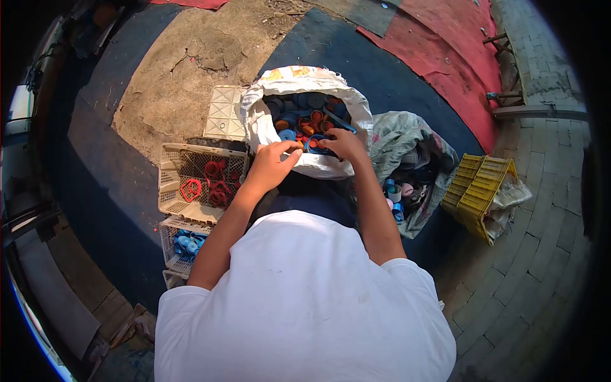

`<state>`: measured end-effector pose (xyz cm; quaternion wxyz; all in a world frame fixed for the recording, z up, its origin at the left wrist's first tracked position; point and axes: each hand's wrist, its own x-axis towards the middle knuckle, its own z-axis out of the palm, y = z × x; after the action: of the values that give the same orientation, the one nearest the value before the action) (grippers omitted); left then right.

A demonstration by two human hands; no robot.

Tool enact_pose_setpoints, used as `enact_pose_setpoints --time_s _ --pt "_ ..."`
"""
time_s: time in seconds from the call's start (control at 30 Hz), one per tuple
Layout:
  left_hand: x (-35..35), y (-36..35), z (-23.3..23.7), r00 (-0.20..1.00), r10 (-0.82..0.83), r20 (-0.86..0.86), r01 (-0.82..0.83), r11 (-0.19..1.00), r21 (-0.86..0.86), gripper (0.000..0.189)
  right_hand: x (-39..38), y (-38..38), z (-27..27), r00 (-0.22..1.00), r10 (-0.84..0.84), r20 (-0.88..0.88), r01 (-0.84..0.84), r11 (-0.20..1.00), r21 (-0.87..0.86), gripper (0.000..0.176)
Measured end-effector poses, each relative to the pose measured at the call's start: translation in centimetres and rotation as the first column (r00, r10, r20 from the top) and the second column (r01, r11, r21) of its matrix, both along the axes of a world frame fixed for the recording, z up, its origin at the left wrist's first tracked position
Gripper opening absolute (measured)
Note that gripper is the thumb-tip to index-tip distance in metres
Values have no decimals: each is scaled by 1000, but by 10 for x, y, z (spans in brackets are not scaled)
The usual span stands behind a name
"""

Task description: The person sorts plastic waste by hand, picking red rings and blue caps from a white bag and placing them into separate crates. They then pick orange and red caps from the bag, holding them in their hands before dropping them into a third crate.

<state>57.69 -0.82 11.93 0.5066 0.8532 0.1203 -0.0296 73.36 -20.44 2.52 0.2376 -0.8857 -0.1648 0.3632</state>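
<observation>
A white woven sack (308, 167) stands open in front of me, filled with blue, orange and red plastic parts that look like caps and rings. Over its near left rim is my left hand (273, 164), thumb and index finger apart, fingertips beside a small orange part. My right hand (344, 144) reaches in over the near right side. Its bent fingers close on the edge of a blue plastic ring (313, 150), with red pieces next to it. Part of the right fingertips is hidden. A long grey-blue strip (339, 119) lies just beyond them.
To the left, a beige crate (170, 205) holds red plastic rings, and a white crate (167, 245) below it holds blue parts. At right are a greyish sack (402, 130) of mixed pieces and a yellow crate (468, 184). Dark mats cover the ground.
</observation>
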Motion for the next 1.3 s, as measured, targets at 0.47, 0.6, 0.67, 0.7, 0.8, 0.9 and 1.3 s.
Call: enact_pose_setpoints --time_s 0.47,0.6,0.67,0.7,0.8,0.9,1.3 --pt "32 16 -21 937 197 -287 -348 482 -804 27 -8 -1 -8 968 -245 48 228 945 236 46" --pt "44 5 -33 943 174 -283 -332 537 -775 34 -18 9 17 919 -389 66 332 852 406 39" --pt "54 -5 -19 925 155 -348 -381 384 -841 37 -26 17 31 890 -456 22 379 766 518 36" --pt "58 -11 -14 914 143 -380 -406 302 -862 39 -29 21 37 880 -474 12 393 743 541 36" --pt "69 -20 -26 911 236 -338 -400 313 -861 43 -38 34 44 852 -512 -110 455 621 639 35" --pt "73 -23 -38 907 283 -311 -382 244 -891 42 -44 39 52 826 -503 -256 530 535 658 33" --pt "68 -15 -40 865 277 -419 -387 -166 -907 45 -70 43 72 909 -416 -14 237 488 840 40"
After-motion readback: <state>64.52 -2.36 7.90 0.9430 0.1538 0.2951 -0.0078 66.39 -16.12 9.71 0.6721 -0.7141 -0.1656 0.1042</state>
